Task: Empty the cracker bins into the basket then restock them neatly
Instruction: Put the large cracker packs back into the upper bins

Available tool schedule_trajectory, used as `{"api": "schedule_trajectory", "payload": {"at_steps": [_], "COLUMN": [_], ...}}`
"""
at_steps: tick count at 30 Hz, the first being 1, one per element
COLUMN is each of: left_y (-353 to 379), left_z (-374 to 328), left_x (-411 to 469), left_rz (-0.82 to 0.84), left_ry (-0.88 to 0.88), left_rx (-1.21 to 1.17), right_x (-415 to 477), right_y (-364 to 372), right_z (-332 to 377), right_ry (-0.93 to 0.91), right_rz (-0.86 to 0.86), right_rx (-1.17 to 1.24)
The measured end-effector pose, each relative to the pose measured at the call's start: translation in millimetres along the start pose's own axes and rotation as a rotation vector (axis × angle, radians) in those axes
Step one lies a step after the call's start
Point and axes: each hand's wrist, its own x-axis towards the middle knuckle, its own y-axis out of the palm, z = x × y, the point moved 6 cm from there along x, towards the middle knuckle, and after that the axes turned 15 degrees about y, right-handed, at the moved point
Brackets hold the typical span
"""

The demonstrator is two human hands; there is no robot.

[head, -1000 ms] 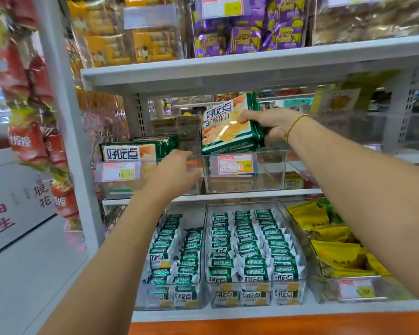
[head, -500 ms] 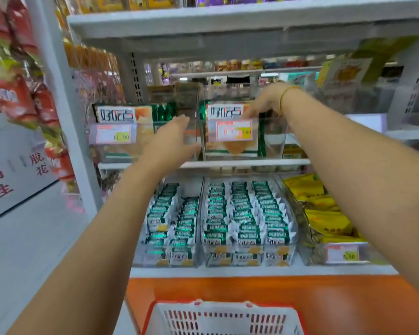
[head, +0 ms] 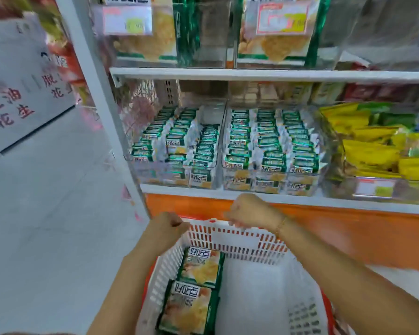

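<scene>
Head view: left hand (head: 166, 228), right hand (head: 249, 211) curled over basket (head: 252, 250) rim, grasp unclear; cracker packs (head: 201, 267) light, crushable, so lift by edges.

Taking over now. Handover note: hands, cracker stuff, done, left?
Hands: left hand curled at the far rim of the basket, right hand curled above it, blurred; grip unclear for both.
Two cracker packs lie along the basket's left side.
The upper bins hold large packs; the lower bins are packed with small ones.
Done: two packs in the basket.
Left, apparently: empty the bins, then restock neatly.
</scene>
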Motion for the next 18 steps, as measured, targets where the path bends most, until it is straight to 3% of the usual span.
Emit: {"api": "schedule_trajectory", "payload": {"at_steps": [3,5,7,13,18], "left_y": [81.3,118.1,137.7,160.2,171.1], "left_z": [59.9,87.9,103.4,127.4,142.6], "left_x": [-27.7,-51.0,-61.7,-68.8,-74.3], "left_rz": [0.376,0.522,0.54,0.613,0.458], "left_ry": [-0.205,-0.342,-0.422,-0.463,-0.488], "left_rx": [0.122,0.171,0.156,0.201,0.062], "right_x": [53.4,82.4,99.7,127.5,149.0], "right_y": [90.2,145.3,188.3,256.5,271.1], "right_z": [-55.8,-89.0,-109.0,-101.0,-108.7], "right_ry": [0.269,0.422,0.544,0.536,0.592], "right_rz": [0.284,0.381,0.421,0.565,0.58], "right_rx": [0.331,0.52,0.582,0.796,1.055]}}
